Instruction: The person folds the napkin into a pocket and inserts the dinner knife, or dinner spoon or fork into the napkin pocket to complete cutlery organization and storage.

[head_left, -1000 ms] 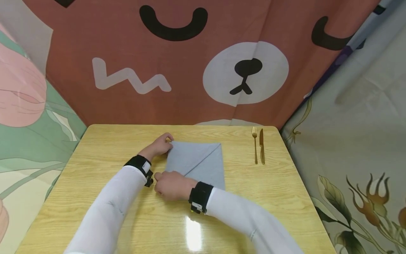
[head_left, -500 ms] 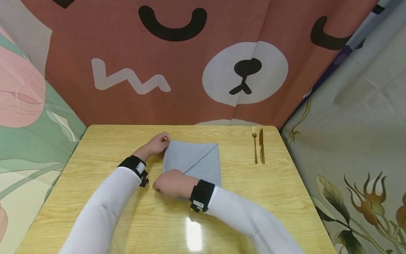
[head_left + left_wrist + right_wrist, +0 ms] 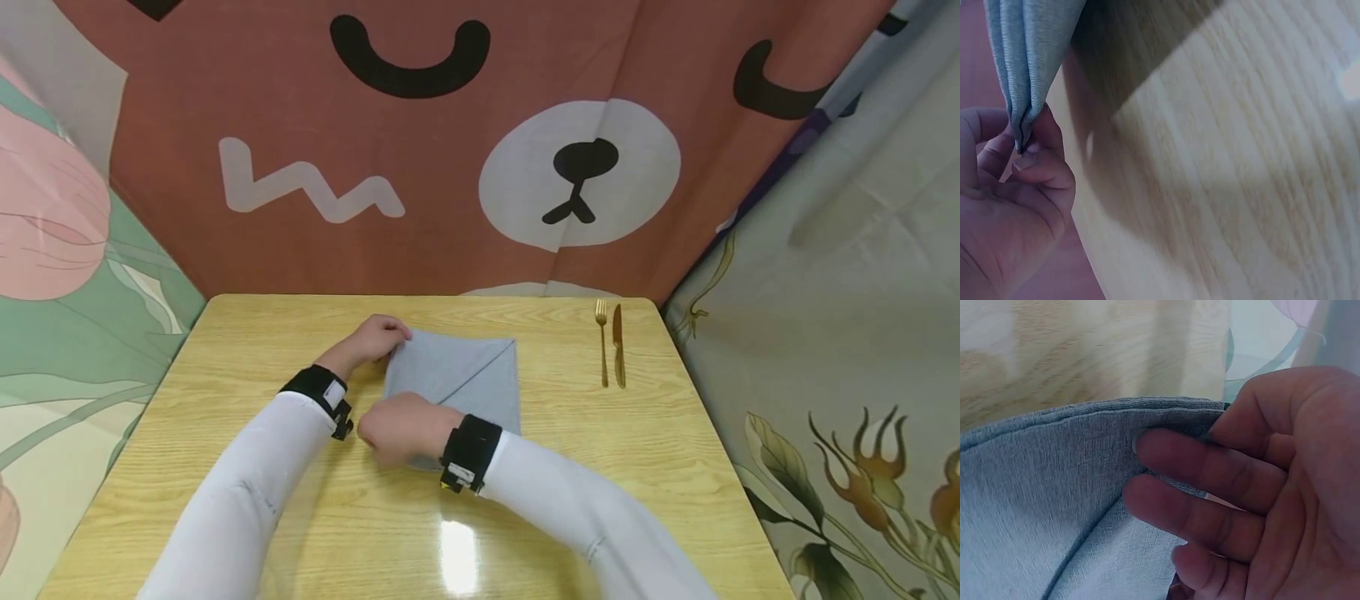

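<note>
A grey-blue cloth napkin [image 3: 457, 367], folded into a square with a diagonal edge across its top, is held by its left side in the head view. My left hand [image 3: 375, 337] pinches the far left corner; in the left wrist view the layers of the napkin [image 3: 1032, 56] gather between thumb and fingertips, raised off the table. The near left corner is gripped by my right hand [image 3: 408, 427], which covers that corner in the head view. From the right wrist, thumb and forefinger pinch the stacked edge of the napkin [image 3: 1035, 481], while the other fingers [image 3: 1191, 450] lie against its face.
A gold fork [image 3: 602, 342] and a gold knife [image 3: 618, 346] lie side by side at the right back of the wooden table [image 3: 300, 517]. Behind the table hangs a brown curtain [image 3: 300, 250] with a bear print, and patterned cloths hang at both sides.
The napkin has shifted slightly left and its near right corner sits a little farther from me. My left hand has re-gripped the far corner, and my right hand has moved slightly away.
</note>
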Demonstrator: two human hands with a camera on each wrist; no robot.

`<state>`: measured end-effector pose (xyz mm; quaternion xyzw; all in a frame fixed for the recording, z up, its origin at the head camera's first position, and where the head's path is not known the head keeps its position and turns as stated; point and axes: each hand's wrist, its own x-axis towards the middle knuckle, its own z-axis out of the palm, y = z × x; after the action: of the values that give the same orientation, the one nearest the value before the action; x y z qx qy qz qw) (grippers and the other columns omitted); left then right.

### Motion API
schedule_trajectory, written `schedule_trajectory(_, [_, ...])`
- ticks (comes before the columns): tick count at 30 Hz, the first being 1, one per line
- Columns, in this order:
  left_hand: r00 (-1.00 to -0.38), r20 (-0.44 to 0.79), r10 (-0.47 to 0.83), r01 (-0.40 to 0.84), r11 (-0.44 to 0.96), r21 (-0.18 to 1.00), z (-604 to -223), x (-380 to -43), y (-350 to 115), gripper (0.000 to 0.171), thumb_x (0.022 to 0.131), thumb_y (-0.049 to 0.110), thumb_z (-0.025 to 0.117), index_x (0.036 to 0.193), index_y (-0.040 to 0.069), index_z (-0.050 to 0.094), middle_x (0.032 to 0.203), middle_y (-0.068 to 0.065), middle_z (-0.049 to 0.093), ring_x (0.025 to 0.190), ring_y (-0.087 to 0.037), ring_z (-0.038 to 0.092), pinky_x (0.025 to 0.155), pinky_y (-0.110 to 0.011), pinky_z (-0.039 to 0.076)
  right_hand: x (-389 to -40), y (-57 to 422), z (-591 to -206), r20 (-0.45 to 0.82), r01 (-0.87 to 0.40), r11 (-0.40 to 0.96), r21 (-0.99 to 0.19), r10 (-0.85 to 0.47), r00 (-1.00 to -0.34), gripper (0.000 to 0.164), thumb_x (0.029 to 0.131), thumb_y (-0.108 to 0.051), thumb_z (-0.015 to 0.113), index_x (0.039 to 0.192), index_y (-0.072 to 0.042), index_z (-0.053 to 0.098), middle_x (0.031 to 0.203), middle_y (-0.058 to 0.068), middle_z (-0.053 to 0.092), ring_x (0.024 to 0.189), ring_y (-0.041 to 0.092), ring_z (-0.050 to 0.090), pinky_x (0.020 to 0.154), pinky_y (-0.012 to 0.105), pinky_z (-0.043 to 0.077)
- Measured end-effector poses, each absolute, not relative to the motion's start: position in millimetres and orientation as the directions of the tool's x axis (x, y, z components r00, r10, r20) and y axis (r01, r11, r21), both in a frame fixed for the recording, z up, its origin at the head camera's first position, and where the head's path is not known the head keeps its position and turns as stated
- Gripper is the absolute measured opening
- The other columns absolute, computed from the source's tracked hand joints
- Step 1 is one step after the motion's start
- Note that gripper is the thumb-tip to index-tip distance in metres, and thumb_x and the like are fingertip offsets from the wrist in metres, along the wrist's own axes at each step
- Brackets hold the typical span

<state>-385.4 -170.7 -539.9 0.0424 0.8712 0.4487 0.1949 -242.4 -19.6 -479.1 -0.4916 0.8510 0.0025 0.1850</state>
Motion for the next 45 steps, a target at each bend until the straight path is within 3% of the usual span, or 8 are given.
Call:
schedule_trajectory(4, [-0.911, -0.310, 0.272, -0.122, 0.539, 0.833, -535.0, -384.7, -177.9, 0.030, 0.107, 0.031, 0.053, 0.112, 0.009, 0.073, 0.068, 0.000, 0.046, 0.057, -0.018, 0.043, 0.054, -0.034, 0.039, -243.0, -18.9, -471.7, -0.308, -0.829, 0.511, -0.228, -0.845, -0.436, 0.037, 0.100, -0.016, 0.055, 0.067, -0.023, 0.040, 0.063, -0.006, 0.031, 0.056, 0.009, 0.027, 0.053, 0.025, 0.026])
schedule_trajectory(8, [-0.905, -0.315, 0.286, -0.141, 0.496, 0.857, -529.6, -382.7, -185.5, 0.032, 0.107, 0.030, 0.053, 0.113, 0.005, 0.072, 0.076, -0.003, 0.052, 0.062, -0.020, 0.051, 0.055, -0.033, 0.040, -241.8, -14.2, -466.1, -0.283, -0.832, 0.489, -0.262, -0.863, -0.418, 0.038, 0.099, -0.013, 0.054, 0.065, -0.023, 0.038, 0.062, -0.006, 0.028, 0.056, 0.010, 0.020, 0.054, 0.025, 0.021])
schedule_trajectory(14, [-0.920, -0.306, 0.243, -0.139, 0.529, 0.837, -526.4, -381.6, -197.7, 0.033, 0.106, 0.030, 0.053, 0.112, 0.005, 0.073, 0.094, -0.008, 0.063, 0.076, -0.022, 0.063, 0.060, -0.033, 0.047, -238.3, -11.6, -455.8, -0.240, -0.848, 0.464, -0.256, -0.880, -0.409, 0.033, 0.101, -0.015, 0.051, 0.069, -0.024, 0.046, 0.064, -0.008, 0.037, 0.056, 0.007, 0.031, 0.053, 0.023, 0.026])
schedule_trajectory(20, [-0.934, -0.264, 0.241, -0.083, 0.572, 0.816, -515.3, -385.1, -213.8, 0.033, 0.105, 0.034, 0.056, 0.103, 0.008, 0.077, 0.076, -0.004, 0.063, 0.071, -0.026, 0.061, 0.054, -0.031, 0.045, -236.9, -14.9, -441.9, -0.192, -0.844, 0.444, -0.302, -0.895, -0.403, 0.026, 0.104, -0.017, 0.048, 0.080, -0.024, 0.056, 0.069, -0.009, 0.048, 0.058, 0.005, 0.040, 0.055, 0.020, 0.032])
schedule_trajectory(24, [-0.943, -0.202, 0.266, 0.006, 0.618, 0.786, -499.6, -385.7, -225.1, 0.035, 0.105, 0.034, 0.055, 0.098, 0.009, 0.079, 0.066, -0.003, 0.060, 0.067, -0.031, 0.060, 0.050, -0.032, 0.044, -234.9, -20.3, -432.6, -0.162, -0.840, 0.439, -0.319, -0.898, -0.408, 0.021, 0.103, -0.018, 0.050, 0.096, -0.026, 0.067, 0.083, -0.015, 0.062, 0.067, 0.000, 0.053, 0.062, 0.016, 0.043])
schedule_trajectory(32, [-0.942, -0.102, 0.320, 0.171, 0.718, 0.674, -461.4, -380.6, -240.0, 0.047, 0.106, 0.037, 0.057, 0.070, 0.008, 0.069, 0.059, -0.004, 0.058, 0.048, -0.017, 0.044, 0.050, -0.034, 0.042, -230.0, -33.2, -418.1, -0.122, -0.848, 0.433, -0.305, -0.901, -0.416, 0.031, 0.101, -0.019, 0.050, 0.123, -0.030, 0.069, 0.104, -0.020, 0.069, 0.079, -0.005, 0.061, 0.071, 0.015, 0.049])
schedule_trajectory(39, [-0.950, -0.075, 0.304, 0.215, 0.809, 0.547, -430.5, -373.4, -248.4, 0.049, 0.103, 0.032, 0.060, 0.059, 0.012, 0.057, 0.052, 0.001, 0.048, 0.049, -0.021, 0.046, 0.053, -0.034, 0.041, -226.6, -48.3, -408.9, -0.108, -0.854, 0.418, -0.311, -0.908, -0.405, 0.036, 0.100, -0.021, 0.051, 0.131, -0.033, 0.064, 0.098, -0.021, 0.067, 0.076, -0.003, 0.060, 0.068, 0.017, 0.049])
schedule_trajectory(45, [-0.973, -0.098, 0.210, 0.136, 0.860, 0.492, -402.8, -367.9, -260.6, 0.047, 0.102, 0.031, 0.059, 0.060, 0.010, 0.056, 0.054, 0.000, 0.040, 0.052, -0.023, 0.046, 0.053, -0.035, 0.040, -224.6, -53.8, -405.3, -0.057, -0.863, 0.388, -0.324, -0.918, -0.392, 0.041, 0.100, -0.019, 0.051, 0.138, -0.032, 0.060, 0.074, -0.014, 0.057, 0.060, 0.002, 0.046, 0.057, 0.018, 0.040])
